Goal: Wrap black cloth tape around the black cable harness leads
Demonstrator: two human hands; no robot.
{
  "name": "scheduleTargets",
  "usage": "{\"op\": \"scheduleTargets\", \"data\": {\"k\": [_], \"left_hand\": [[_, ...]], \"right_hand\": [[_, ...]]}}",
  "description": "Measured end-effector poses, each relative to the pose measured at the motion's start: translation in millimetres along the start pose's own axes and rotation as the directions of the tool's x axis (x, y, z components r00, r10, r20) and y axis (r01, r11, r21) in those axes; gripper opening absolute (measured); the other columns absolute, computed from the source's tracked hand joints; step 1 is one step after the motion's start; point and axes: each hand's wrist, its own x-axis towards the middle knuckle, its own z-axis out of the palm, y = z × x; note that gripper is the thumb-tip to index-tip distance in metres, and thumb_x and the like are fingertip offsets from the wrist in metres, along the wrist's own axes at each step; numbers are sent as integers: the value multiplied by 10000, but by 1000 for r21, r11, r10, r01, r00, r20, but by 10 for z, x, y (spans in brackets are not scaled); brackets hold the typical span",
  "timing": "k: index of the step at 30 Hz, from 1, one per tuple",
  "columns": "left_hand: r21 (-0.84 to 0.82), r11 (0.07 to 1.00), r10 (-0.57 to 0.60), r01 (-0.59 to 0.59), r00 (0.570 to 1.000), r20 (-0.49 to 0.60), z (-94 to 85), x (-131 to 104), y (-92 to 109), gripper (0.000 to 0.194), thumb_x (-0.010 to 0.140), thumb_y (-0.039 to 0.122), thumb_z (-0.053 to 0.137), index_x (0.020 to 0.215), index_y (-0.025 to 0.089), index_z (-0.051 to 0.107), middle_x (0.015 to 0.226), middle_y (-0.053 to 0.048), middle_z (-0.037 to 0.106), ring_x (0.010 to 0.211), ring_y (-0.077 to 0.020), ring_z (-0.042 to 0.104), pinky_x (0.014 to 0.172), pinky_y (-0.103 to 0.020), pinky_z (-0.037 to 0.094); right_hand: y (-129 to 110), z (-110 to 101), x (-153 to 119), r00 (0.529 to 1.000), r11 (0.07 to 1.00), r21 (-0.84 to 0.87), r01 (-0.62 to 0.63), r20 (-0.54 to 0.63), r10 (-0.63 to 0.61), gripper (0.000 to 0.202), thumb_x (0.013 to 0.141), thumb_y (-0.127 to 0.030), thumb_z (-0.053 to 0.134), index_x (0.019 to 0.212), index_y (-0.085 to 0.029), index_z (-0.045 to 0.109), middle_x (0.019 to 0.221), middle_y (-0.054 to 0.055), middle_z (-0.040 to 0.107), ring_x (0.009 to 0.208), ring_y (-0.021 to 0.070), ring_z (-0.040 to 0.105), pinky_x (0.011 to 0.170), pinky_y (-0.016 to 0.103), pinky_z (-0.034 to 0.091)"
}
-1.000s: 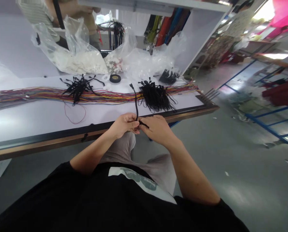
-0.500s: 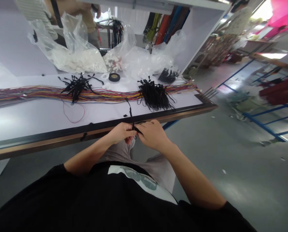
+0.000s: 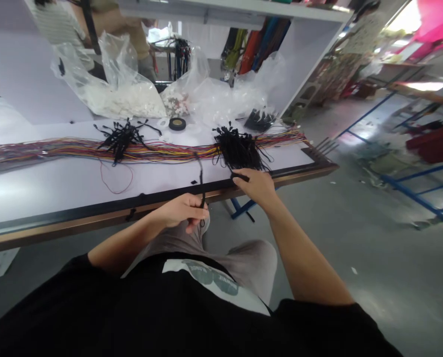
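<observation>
My left hand (image 3: 187, 210) is closed around a short black cable (image 3: 201, 181). The cable's upper end lies on the table, and a small loop hangs below my fingers. My right hand (image 3: 256, 186) is at the table's front edge, just below a thick pile of black cables (image 3: 239, 148). Its thumb and fingers pinch a black cable (image 3: 239, 175) that runs up toward that pile; where it ends is hidden. Another, smaller bunch of black cables (image 3: 119, 139) lies to the left, across long coloured wires (image 3: 169, 151).
Behind the wires stand a roll of black tape (image 3: 177, 124) and clear plastic bags with small white parts (image 3: 132, 101). A black bundle (image 3: 259, 120) sits at the back right. Metal prongs (image 3: 325, 146) stick out at the table's right corner. Other people are beyond the shelf and at right.
My right hand has moved away from my left, up and right to the pile of black cables. My left hand stays low with its cable. The view has shifted slightly.
</observation>
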Motion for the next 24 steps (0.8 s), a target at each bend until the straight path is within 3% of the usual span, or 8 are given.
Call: {"op": "scheduleTargets", "data": {"k": [3,5,7,9,13,16,19,24], "left_hand": [[183,983,15,-32,996,93,-45,23,59,243,732,169,540,497,144,481,402,45,468,332,-59,430,386,-180,344],[366,929,-10,-53,985,170,-74,74,69,276,731,162,545,464,143,480,403,37,477,350,-68,458,417,-184,359],[505,862,8,-53,996,91,-91,120,55,266,749,189,542,489,142,506,431,30,504,379,-84,498,446,-189,374],[633,774,110,-1,985,-133,-94,152,23,231,786,252,525,585,144,560,520,3,575,452,-113,557,488,-205,395],[852,456,301,255,857,-418,-100,184,-42,282,855,348,450,845,148,649,791,-109,685,723,-228,649,644,-293,438],[874,276,250,401,848,-468,-164,158,-49,336,884,315,383,871,116,654,797,-162,681,775,-267,654,677,-324,434],[902,235,191,363,892,-409,-270,64,-14,338,887,310,372,847,121,649,790,-146,682,731,-237,645,661,-297,415],[904,364,248,223,913,-325,-393,-107,12,304,862,359,415,737,168,616,734,-60,667,628,-160,572,587,-236,345]], "right_hand": [[-68,0,-83,966,796,603,56,170,-196,374,788,-347,501,1110,-212,633,851,14,705,813,174,638,769,328,461],[-207,50,-176,934,650,759,34,207,-291,296,734,-361,570,946,-195,693,835,14,708,810,170,637,772,309,470],[-339,113,-242,982,619,785,32,90,-165,194,698,-337,602,773,-182,693,789,16,698,786,164,621,766,294,457],[-426,177,-260,999,641,767,22,-46,21,180,687,-350,610,635,-181,641,666,-4,642,687,143,576,695,269,436],[-511,303,-190,946,544,839,-7,-170,275,321,669,-421,616,494,-196,469,483,-60,398,507,91,384,519,237,336],[-577,375,-121,921,372,928,0,-145,362,371,666,-437,606,484,-207,378,475,-73,325,479,78,313,482,231,294],[-657,401,-84,950,405,914,22,-145,275,370,673,-403,615,473,-200,380,476,-80,325,480,70,295,496,232,283],[-771,397,7,967,567,821,61,-190,171,364,712,-376,590,476,-195,380,484,-75,355,504,77,337,534,234,300]]}}
